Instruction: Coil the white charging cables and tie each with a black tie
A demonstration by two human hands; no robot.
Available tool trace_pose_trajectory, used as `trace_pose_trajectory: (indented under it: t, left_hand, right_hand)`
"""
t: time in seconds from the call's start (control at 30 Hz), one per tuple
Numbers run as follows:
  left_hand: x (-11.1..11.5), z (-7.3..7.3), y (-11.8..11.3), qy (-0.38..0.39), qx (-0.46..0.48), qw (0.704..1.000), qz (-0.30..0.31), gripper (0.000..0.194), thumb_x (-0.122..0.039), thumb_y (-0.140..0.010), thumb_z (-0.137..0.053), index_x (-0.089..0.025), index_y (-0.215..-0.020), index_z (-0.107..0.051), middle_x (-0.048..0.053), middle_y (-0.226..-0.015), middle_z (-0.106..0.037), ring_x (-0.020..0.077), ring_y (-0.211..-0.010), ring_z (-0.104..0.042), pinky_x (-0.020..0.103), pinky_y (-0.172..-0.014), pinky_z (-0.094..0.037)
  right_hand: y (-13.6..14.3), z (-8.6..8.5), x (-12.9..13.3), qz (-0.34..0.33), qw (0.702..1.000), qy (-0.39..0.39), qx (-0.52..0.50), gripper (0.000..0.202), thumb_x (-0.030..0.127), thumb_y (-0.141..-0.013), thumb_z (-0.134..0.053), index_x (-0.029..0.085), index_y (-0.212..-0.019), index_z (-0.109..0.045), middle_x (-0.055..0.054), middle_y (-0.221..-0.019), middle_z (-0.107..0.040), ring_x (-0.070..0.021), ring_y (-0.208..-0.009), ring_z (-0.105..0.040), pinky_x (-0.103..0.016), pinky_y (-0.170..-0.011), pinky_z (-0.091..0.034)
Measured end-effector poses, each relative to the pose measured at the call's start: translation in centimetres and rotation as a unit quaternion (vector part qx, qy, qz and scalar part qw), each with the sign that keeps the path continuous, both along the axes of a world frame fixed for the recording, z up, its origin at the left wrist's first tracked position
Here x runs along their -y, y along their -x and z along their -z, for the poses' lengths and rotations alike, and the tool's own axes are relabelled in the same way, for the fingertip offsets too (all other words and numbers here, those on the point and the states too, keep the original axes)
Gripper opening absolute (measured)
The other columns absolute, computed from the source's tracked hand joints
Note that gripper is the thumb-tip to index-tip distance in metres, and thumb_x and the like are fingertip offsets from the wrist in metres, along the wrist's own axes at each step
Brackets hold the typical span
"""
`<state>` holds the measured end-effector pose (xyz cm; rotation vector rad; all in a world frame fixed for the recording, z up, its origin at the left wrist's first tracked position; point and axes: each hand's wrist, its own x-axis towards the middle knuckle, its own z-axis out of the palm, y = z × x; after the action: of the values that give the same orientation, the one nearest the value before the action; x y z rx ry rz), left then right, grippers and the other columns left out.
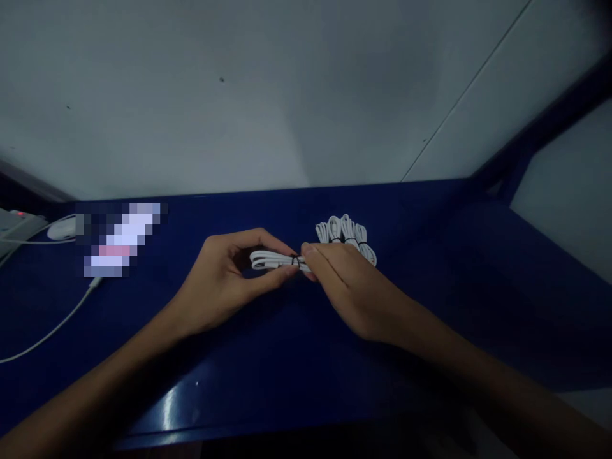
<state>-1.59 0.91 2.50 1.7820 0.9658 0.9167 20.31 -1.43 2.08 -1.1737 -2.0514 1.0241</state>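
Observation:
A coiled white cable [268,259] with a black tie round its middle lies between my two hands, above the blue tabletop. My left hand [234,271] pinches it close to the tie, thumb below and fingers above, with the looped end showing inside the curve of the hand. On the other side, my right hand [344,280] grips the cable by the tie; its fingers hide the rest of the coil. Just behind my right hand lies a row of several bundled white cables [348,228], partly covered by that hand.
At the left rests a blurred-out, lit device like a phone [125,239], with a white cord [71,312] plugged into its near end. A white rounded object [62,227] and a power strip [19,223] with a red light stand further left. A pale wall [191,115] rises behind the tabletop [268,370].

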Motion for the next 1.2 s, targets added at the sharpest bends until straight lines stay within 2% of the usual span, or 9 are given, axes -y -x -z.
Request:
trace_pose_trajectory:
  t: [0.23, 0.43, 0.57, 0.73, 0.9, 1.1, 1.2]
  left_hand:
    - [-0.2, -0.4, 0.6, -0.017, -0.036, 0.999, 0.019, 0.015, -0.027, -0.088, -0.087, -0.021, -0.102, -0.083, 0.004, -0.087, -0.080, 0.0173, -0.077, -0.072, 0.025, -0.067, -0.056]
    - [-0.1, -0.1, 0.8, -0.046, -0.044, 0.997, 0.035, 0.019, -0.025, -0.091, -0.085, -0.023, -0.110, -0.082, 0.003, -0.094, -0.080, 0.0167, -0.082, -0.074, 0.025, -0.073, -0.057]
    - [-0.1, 0.4, 0.6, -0.102, -0.044, 0.993, 0.030, 0.034, -0.026, -0.092, -0.085, -0.025, -0.125, -0.078, 0.005, -0.108, -0.081, 0.0190, -0.092, -0.076, 0.029, -0.083, -0.059]
    - [-0.2, 0.4, 0.8, -0.180, -0.085, 0.979, 0.038, 0.025, -0.028, -0.093, -0.085, -0.031, -0.118, -0.083, 0.003, -0.107, -0.083, 0.0207, -0.091, -0.078, 0.031, -0.084, -0.059]
    - [-0.2, 0.1, 1.1, -0.208, -0.118, 0.970, 0.040, 0.025, -0.033, -0.096, -0.081, -0.036, -0.120, -0.083, 0.003, -0.105, -0.084, 0.0228, -0.090, -0.078, 0.034, -0.082, -0.059]
    - [0.0, -0.2, 1.2, -0.234, -0.132, 0.962, 0.046, 0.024, -0.028, -0.097, -0.080, -0.035, -0.121, -0.082, 0.001, -0.104, -0.083, 0.0197, -0.089, -0.077, 0.031, -0.081, -0.058]
    - [0.0, -0.2, 1.1, -0.233, -0.124, 0.964, 0.046, 0.025, -0.026, -0.097, -0.080, -0.035, -0.120, -0.082, 0.000, -0.104, -0.083, 0.0193, -0.090, -0.078, 0.031, -0.082, -0.058]
  right_hand:
    - [0.0, 0.0, 0.1, 0.000, 1.000, 0.012, -0.005, 0.045, 0.032, -0.118, -0.029, 0.025, -0.073, -0.035, 0.003, -0.066, -0.043, -0.0150, -0.059, -0.039, -0.035, -0.058, -0.031]
    - [-0.5, -0.5, 0.1, 0.009, 0.998, 0.057, 0.004, 0.047, 0.039, -0.117, -0.031, 0.024, -0.074, -0.043, -0.002, -0.072, -0.053, -0.0179, -0.065, -0.046, -0.035, -0.061, -0.033]
    - [-0.9, -0.4, 0.0, 0.010, 0.998, 0.061, 0.013, 0.041, 0.033, -0.114, -0.036, 0.024, -0.076, -0.049, -0.003, -0.078, -0.057, -0.0191, -0.069, -0.050, -0.035, -0.062, -0.035]
    - [-1.1, -0.2, -0.1, -0.012, 0.999, 0.048, -0.019, 0.034, 0.036, -0.109, -0.052, 0.025, -0.076, -0.053, -0.003, -0.074, -0.054, -0.0211, -0.071, -0.051, -0.035, -0.062, -0.038]
    - [-1.2, -0.5, -0.2, -0.044, 0.999, 0.016, 0.022, 0.030, 0.024, -0.106, -0.047, 0.023, -0.077, -0.053, -0.005, -0.082, -0.059, -0.0197, -0.074, -0.052, -0.035, -0.066, -0.041]
    - [-1.0, -1.1, -0.3, -0.043, 0.995, 0.093, 0.021, 0.035, 0.025, -0.110, -0.036, 0.024, -0.076, -0.048, -0.002, -0.080, -0.055, -0.0180, -0.070, -0.051, -0.033, -0.064, -0.039]
    - [-1.1, -0.7, -0.3, -0.061, 0.996, 0.051, 0.029, 0.030, 0.023, -0.107, -0.041, 0.024, -0.078, -0.047, -0.004, -0.083, -0.057, -0.0193, -0.075, -0.052, -0.034, -0.067, -0.040]
